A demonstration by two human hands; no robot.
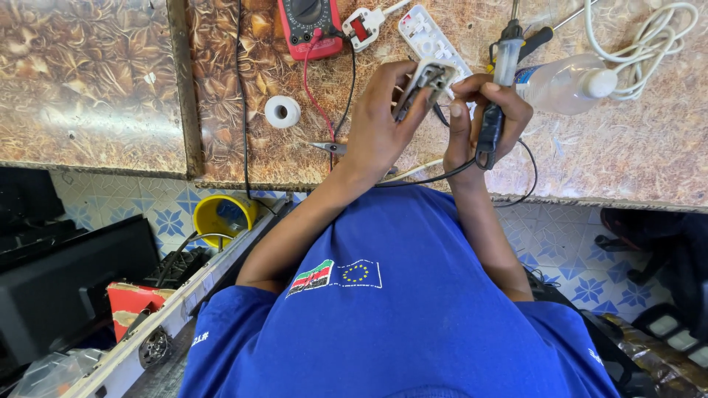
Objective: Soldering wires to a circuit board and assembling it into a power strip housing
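Observation:
My left hand [380, 125] is raised over the patterned brown table [627, 155] and grips a small grey-white plug housing [430, 78] between thumb and fingers. Right beside it, my right hand [483, 110] is closed around a black-handled tool with a pale barrel [504, 66] that points away from me. The tool's black cord [442, 177] loops down over the table edge. The two hands almost touch at the housing. My blue shirt fills the lower part of the view.
On the table lie a red multimeter [310, 26], a white plug [361, 26], a white power strip [424, 33], a roll of white tape [282, 112], pliers [330, 147], a clear bottle [564, 85] and a coiled white cable [645, 37]. A yellow bowl [221, 214] sits on the tiled floor.

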